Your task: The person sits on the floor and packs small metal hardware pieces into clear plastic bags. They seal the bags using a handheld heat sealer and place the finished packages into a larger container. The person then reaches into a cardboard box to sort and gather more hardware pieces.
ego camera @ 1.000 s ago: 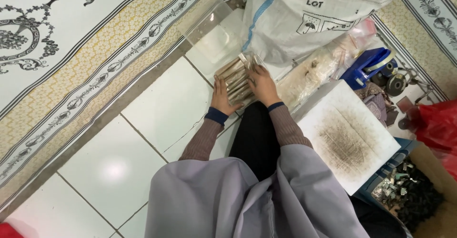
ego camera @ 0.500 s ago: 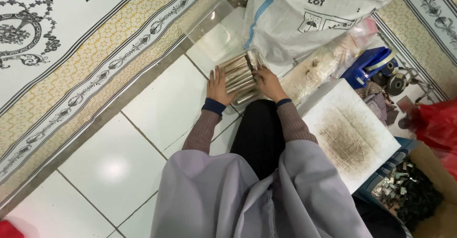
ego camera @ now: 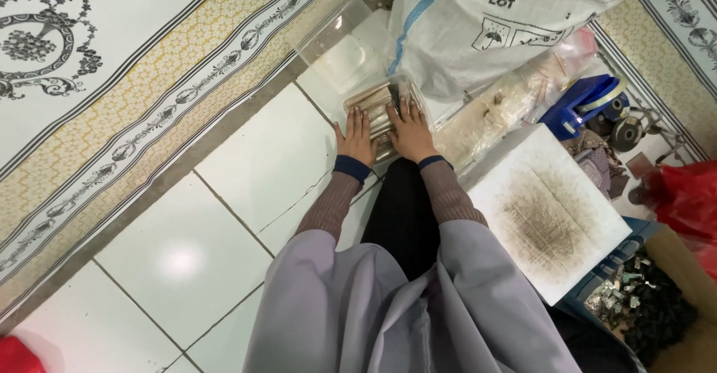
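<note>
A clear plastic bag of several small brown metal pieces lies on the white tiled floor ahead of me. My left hand presses flat on its left side. My right hand lies flat on its right side, fingers spread over the bag. Both arms, in brown ribbed sleeves with dark blue cuffs, reach forward over my grey skirt.
A large white woven sack stands just behind the bag, with an empty clear bag to its left. At my right lie a stained white board, a blue tape dispenser, a red bag and a box of small metal parts. A patterned rug covers the left.
Both hands moved forward with the bag of metal pieces, from holding it up to pressing it flat on the floor by the sack.
</note>
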